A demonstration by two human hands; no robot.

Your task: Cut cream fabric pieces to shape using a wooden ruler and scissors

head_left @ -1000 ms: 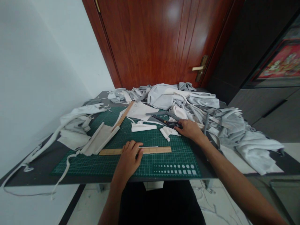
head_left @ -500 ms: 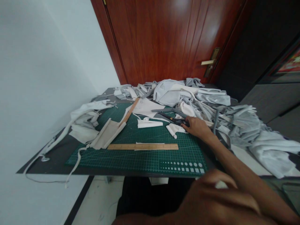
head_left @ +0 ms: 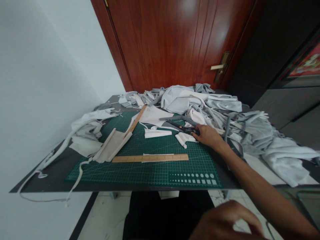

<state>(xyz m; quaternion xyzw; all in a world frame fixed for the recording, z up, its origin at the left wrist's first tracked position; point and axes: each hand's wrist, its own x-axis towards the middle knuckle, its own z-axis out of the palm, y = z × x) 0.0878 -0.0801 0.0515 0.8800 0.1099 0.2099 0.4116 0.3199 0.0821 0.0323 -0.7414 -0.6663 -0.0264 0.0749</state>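
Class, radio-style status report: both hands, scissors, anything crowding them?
Right hand closed over scissors handles, blades on cutting mat. Left hand off table, blurred, grip unclear. Fabric scraps crowd scissors; wooden ruler apart.

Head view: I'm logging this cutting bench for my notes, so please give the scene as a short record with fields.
surface: green cutting mat on a dark table
right hand: closed over the scissors handles
left hand: blurred, below the table edge
ruler: flat on the mat
fabric pile: behind and right

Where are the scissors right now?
In the head view, the scissors lie right of centre at the far edge of the cutting mat, handles under the right hand.
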